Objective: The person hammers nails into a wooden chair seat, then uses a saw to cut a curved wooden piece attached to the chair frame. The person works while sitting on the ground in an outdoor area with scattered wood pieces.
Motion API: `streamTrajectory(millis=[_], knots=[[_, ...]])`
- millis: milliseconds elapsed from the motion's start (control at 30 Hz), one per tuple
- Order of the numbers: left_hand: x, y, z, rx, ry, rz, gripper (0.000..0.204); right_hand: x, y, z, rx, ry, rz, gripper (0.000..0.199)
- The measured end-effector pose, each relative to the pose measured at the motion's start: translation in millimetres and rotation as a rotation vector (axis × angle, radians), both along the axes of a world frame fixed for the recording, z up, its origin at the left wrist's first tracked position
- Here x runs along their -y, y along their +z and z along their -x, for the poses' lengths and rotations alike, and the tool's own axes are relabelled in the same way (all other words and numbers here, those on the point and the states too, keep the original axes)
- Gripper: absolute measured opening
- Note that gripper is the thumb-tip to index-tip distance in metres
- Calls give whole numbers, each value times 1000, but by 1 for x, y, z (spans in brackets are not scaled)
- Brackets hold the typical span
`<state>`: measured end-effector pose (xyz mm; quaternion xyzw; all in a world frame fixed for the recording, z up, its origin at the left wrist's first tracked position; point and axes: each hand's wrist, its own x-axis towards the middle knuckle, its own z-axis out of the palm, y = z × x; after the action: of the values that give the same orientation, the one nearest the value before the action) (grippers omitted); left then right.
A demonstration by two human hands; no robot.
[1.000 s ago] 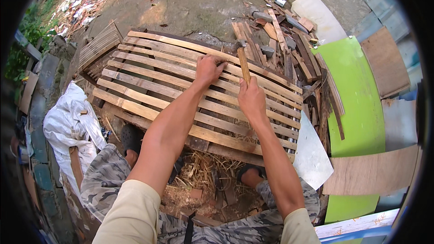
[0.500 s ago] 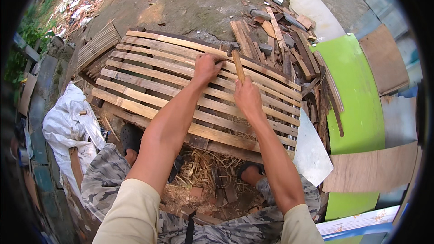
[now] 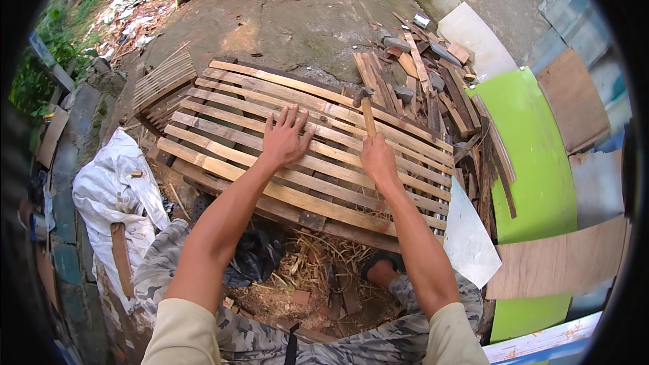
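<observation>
A slatted panel of pale bamboo-like strips [image 3: 331, 208] lies across darker wooden crosspieces in front of me. My left hand [image 3: 285, 138] rests palm down on the strips left of the middle, its fingers spread, holding nothing. Wrapped around the wooden handle of a hammer [image 3: 368, 116] is my right hand [image 3: 378, 159]. The hammer's dark head is at the far strips, right of the middle; whether it touches them I cannot tell. Any nail under it is too small to make out.
A smaller slatted piece [image 3: 164, 80] stands at the far left, above a white sack [image 3: 111, 182]. Scrap wood and stones [image 3: 405, 64] are heaped at the far right. A green board [image 3: 534, 162] and plywood [image 3: 554, 257] lie on the right. Below the panel is a black plastic bag [image 3: 253, 257].
My left hand has opened from a pinch beside the hammer head and moved left and nearer, flattening on the strips. The hammer stays in my right hand. The whole view has shifted slightly.
</observation>
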<state>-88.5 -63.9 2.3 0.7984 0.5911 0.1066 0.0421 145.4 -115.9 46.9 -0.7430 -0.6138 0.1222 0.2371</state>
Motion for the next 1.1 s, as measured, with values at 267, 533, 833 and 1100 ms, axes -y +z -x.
streamTrajectory(millis=[267, 533, 833, 1100], knots=[[12, -6, 22, -6, 39, -16, 67, 8, 67, 32, -242, 8, -296, 33], [55, -11, 24, -3, -27, -63, 70, -2, 35, 15, -85, 6, -186, 33], [97, 1, 23, -7, -104, -25, 74, 1, 4, -5, -110, -60, 118, 40], [110, -6, 41, 142, -115, -206, 63, 19, 22, 21, -193, -21, -173, 39]])
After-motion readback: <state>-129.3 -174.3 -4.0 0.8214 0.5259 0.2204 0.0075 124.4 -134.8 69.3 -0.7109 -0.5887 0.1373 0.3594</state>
